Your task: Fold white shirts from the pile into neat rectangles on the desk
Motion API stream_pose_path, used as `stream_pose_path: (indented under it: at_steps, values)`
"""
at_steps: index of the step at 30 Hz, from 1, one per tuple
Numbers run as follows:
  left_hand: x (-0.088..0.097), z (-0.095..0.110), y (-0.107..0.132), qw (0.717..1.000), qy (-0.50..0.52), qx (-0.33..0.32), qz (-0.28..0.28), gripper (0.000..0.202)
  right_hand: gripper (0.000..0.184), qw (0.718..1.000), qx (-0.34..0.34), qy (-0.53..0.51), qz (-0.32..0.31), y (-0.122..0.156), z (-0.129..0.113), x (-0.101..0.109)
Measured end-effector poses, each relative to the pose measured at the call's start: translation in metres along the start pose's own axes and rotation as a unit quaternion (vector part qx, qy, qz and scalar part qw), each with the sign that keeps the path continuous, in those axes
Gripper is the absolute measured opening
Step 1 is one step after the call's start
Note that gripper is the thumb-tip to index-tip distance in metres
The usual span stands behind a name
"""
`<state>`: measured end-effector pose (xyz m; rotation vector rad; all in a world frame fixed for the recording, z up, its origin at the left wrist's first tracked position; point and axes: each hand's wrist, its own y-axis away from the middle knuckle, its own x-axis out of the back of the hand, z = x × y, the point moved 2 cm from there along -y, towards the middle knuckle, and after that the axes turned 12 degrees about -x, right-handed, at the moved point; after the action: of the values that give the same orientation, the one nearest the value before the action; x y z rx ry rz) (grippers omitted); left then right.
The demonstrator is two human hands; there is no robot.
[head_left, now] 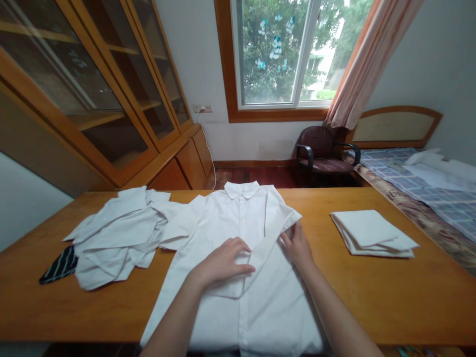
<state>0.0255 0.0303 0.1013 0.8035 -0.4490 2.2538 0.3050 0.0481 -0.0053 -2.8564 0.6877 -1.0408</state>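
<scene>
Well, sleeve [285, 217] (white) in right hand [298, 246].

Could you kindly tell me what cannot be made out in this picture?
All in the head view:
Right hand: partly covered by the white shirt.
Dark striped cloth: extent hidden beneath crumpled white cloth.
Chair: base hidden by the table.
Colourful item, bottom right: cut off by lower edge, blurred.

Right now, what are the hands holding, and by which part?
The right hand holds the white shirt by a sleeve, at its open end. The left hand is over the shirt, thumb and fingers apart, no grip visible.
</scene>
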Motion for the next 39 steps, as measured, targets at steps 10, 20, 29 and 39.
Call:
stream_pose_path:
  at_steps: [10,20,29,39]
  values:
    - [-0.050,0.017,-0.004,0.971,-0.230,0.056,-0.033,0.023,0.070,0.999,0.043,0.019,0.014,0.000,-0.003,-0.001]
    - [0.021,-0.001,0.023,0.939,0.277,0.148,0.143,0.054,0.064,0.992,0.072,0.092,0.041,0.000,-0.002,-0.004]
    - [0.023,-0.008,0.044,0.891,0.433,0.105,0.090,0.109,0.066,0.981,0.103,0.111,-0.117,-0.002,-0.026,-0.008]
    - [0.056,-0.018,0.069,0.923,0.353,0.076,0.134,0.108,0.071,0.961,0.059,0.220,-0.158,-0.050,-0.027,-0.029]
